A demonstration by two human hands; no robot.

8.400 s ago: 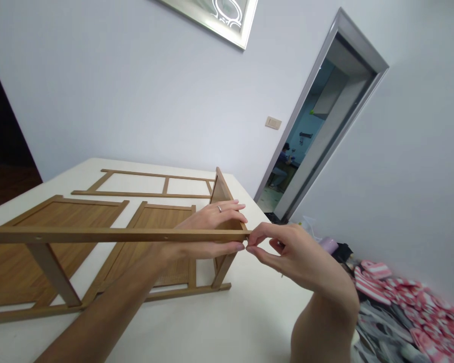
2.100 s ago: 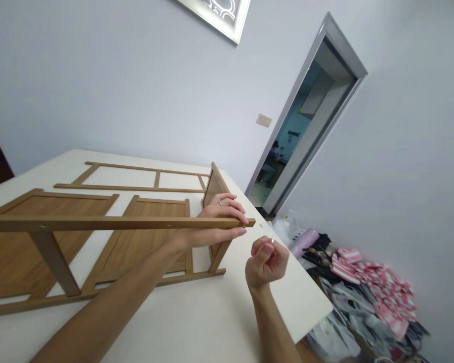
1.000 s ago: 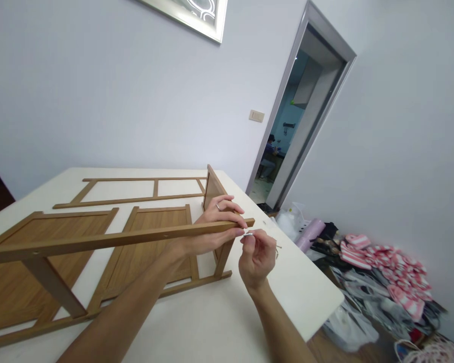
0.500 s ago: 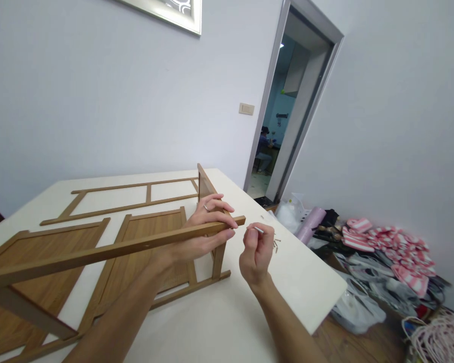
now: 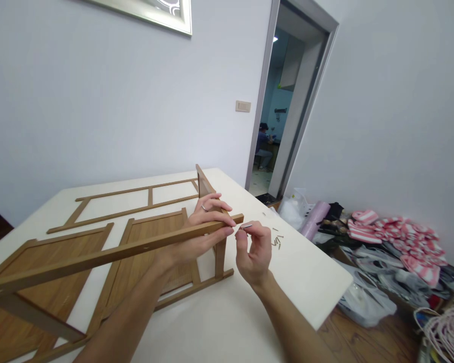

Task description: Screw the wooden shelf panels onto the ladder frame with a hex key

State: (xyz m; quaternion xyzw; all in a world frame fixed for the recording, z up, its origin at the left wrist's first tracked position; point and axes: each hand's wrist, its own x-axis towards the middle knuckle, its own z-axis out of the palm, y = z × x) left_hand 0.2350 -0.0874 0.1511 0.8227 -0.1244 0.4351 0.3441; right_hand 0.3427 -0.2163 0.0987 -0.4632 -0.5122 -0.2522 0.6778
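My left hand (image 5: 208, 222) is wrapped round the near end of the upper rail of a wooden frame (image 5: 147, 245), fingers above and thumb below. An upright wooden panel (image 5: 203, 182) meets the rail there, partly hidden behind that hand. My right hand (image 5: 254, 252) is closed on a small silver hex key (image 5: 245, 227), of which only a thin bright length shows. Its fingers are close to the rail's end; whether the key touches a screw is too small to tell. Several loose screws (image 5: 277, 241) lie on the table beyond my right hand.
On the white table (image 5: 302, 282) lie a flat ladder-like wooden frame (image 5: 150, 196) and wooden panels (image 5: 159, 227). Past the table's right edge are a purple roll (image 5: 315, 220), plastic bags (image 5: 366, 297), striped cloth (image 5: 397, 237) and rope (image 5: 446, 333). A person (image 5: 263, 143) sits beyond the doorway.
My right hand left the rail's end, came back with the hex key, drew slightly away, and is again close to the rail. My left hand keeps its hold. The view has swung right.
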